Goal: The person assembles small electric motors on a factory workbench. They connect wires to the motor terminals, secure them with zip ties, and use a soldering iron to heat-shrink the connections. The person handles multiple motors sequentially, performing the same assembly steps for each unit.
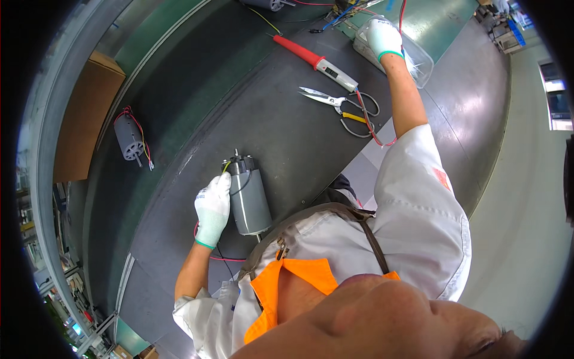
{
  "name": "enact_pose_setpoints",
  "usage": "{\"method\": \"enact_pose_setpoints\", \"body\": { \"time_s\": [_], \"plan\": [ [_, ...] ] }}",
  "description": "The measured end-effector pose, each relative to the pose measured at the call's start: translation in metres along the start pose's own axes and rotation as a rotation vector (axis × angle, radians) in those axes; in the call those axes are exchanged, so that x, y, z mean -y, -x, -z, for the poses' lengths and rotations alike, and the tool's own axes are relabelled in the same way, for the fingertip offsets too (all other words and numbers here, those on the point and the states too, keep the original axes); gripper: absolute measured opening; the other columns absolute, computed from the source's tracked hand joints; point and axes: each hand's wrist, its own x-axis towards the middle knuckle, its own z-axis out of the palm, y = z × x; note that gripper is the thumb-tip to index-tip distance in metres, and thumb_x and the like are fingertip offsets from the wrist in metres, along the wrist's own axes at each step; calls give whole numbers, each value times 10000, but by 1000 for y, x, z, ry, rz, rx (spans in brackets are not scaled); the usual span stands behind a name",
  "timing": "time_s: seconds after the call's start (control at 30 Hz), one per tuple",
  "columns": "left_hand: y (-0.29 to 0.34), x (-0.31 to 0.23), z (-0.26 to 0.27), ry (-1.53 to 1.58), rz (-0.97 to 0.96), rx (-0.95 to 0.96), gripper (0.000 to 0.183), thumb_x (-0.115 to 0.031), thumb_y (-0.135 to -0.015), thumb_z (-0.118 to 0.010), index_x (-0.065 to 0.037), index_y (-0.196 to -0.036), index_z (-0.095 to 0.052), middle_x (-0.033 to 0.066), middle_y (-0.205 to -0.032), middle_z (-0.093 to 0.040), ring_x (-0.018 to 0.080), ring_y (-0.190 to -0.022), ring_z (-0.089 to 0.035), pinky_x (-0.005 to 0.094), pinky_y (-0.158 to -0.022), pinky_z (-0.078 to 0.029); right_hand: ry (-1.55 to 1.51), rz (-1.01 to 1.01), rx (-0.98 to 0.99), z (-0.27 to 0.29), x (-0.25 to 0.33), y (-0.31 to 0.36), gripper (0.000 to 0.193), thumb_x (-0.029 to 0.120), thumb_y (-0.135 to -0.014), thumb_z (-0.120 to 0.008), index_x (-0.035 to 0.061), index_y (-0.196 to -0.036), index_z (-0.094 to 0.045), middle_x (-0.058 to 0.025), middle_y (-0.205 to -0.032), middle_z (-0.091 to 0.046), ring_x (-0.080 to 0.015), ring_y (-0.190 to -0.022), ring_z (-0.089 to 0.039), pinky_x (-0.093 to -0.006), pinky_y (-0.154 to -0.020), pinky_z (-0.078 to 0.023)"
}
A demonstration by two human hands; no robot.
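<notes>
Dark matte workbench [287, 137]; gloved left hand [212, 209] on smooth grey cylindrical motor [248, 194].

Matt grey metal motor [248, 194], glossy, probably plastic clear tub [418, 60]

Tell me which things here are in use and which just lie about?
In use: grey cylindrical motor under the left hand; clear plastic tub the right hand reaches into.

Lying about: red-handled soldering iron, steel scissors, second small grey motor, brown cardboard box.

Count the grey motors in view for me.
3. One motor lies under the left hand; a second motor lies apart at left; a third is cut off at the top edge. Others may be hidden.
</notes>
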Motion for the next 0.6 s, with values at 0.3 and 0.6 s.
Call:
{"method": "enact_pose_setpoints", "body": {
  "time_s": [0.3,0.6],
  "plan": [
    [-4,25,3,-140,-338,53,242,-230,-1038,-516,-124,-1200,-661,141,-972,-689,370,-760,-660,504,-666,-522,-195,206,-261,-6,-6,-6,110,155,-814,-658,51,-836,-686,-192,-851,-710,-386,-875,-695,-464,-738,-542],
    [-39,-10,83,590,585,782,560,-562,-953,-633,-12,-856,-671,10,-573,-535,68,-381,-447,229,-354,-344,-1747,156,663,175,155,176,254,80,-950,-613,-68,-1143,-688,-156,-1035,-741,-152,-806,-723,-230,-611,-555]
  ]
}}
